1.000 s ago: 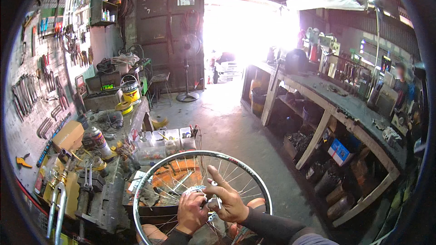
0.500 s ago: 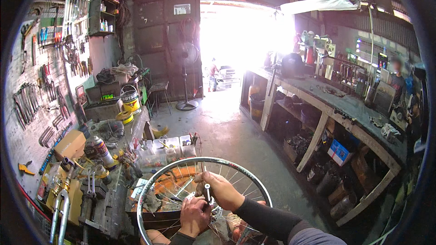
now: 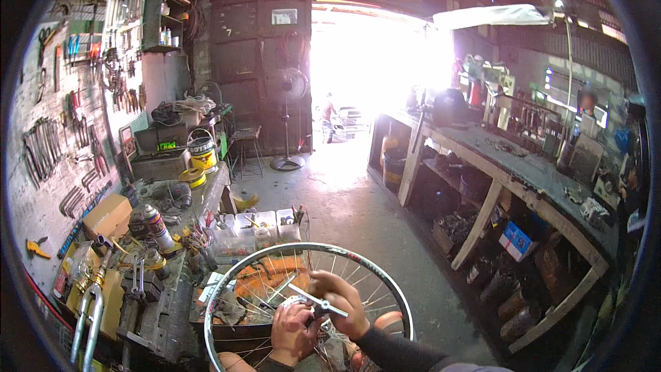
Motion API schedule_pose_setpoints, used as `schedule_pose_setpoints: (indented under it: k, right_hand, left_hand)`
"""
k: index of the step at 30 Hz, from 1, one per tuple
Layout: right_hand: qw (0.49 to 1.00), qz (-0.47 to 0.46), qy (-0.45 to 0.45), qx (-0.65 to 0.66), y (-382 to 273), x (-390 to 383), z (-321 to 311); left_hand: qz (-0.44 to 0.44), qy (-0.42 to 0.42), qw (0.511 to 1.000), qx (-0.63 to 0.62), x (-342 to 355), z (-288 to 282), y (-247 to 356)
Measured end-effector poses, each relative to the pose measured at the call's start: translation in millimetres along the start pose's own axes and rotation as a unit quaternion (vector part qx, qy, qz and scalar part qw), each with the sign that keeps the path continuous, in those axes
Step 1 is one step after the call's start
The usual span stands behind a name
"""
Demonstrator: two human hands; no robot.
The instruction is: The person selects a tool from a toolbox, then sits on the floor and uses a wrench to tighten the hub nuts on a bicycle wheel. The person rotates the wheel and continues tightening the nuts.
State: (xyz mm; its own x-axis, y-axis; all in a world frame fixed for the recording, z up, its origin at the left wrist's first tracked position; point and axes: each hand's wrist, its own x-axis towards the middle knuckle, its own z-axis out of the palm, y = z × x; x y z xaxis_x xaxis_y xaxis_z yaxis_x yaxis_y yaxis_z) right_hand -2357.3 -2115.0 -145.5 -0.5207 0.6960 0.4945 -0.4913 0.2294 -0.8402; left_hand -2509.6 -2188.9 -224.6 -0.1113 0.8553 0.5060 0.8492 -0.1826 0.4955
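Note:
A bicycle wheel [image 3: 401, 294] with a black and silver rim lies tilted in front of me, over my lap. At its middle my left hand [image 3: 293, 329] is closed, its fingers curled beside the hub; what they grip is hidden. A silver T-handled tool [image 3: 303, 294] stands over the hub, its crossbar slanting down to the right. My right hand [image 3: 346, 303] is wrapped round the right part of that bar, with some fingers stretched over it. The tool's lower end is hidden between both hands.
An orange tray of tools [image 3: 279, 269] lies beneath the wheel. Clear plastic bins [image 3: 246, 224] stand beyond it. At left is a cluttered bench with a spray can [image 3: 158, 229] and silver fork [image 3: 88, 324]. A long workbench [image 3: 509, 165] runs along the right; a person [image 3: 587, 114] is behind it.
The tool's crossbar has turned from pointing away from me to slanting left-to-right. My right hand has swung round to the right with it; the left stays at the hub.

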Motion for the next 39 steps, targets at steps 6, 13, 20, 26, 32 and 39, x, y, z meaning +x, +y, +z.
schedule_pose_setpoints:
  k: [6,13,20,26,32,39]
  right_hand:
    - [0.991,-0.104,0.010,-0.084,6,-9,6]
    - [0.989,0.040,0.008,-0.139,8,20,0]
    - [0.968,0.134,-0.204,-0.063,4,64,3]
    - [0.992,0.108,-0.043,0.056,25,25,-12]
    - [0.994,0.038,-0.100,0.029,8,8,-19]
    - [0.992,-0.095,0.021,-0.076,13,-5,7]
  left_hand:
    - [-0.039,0.001,0.999,0.037,-4,-8,8]
    - [0.008,0.049,0.998,0.050,-8,2,-3]
    - [-0.064,-0.060,0.991,-0.105,0,-11,3]
    - [-0.023,-0.072,0.982,-0.171,9,-24,9]
    - [-0.038,0.021,0.993,-0.109,9,-21,22]
    - [0.016,0.064,0.979,-0.194,10,7,3]
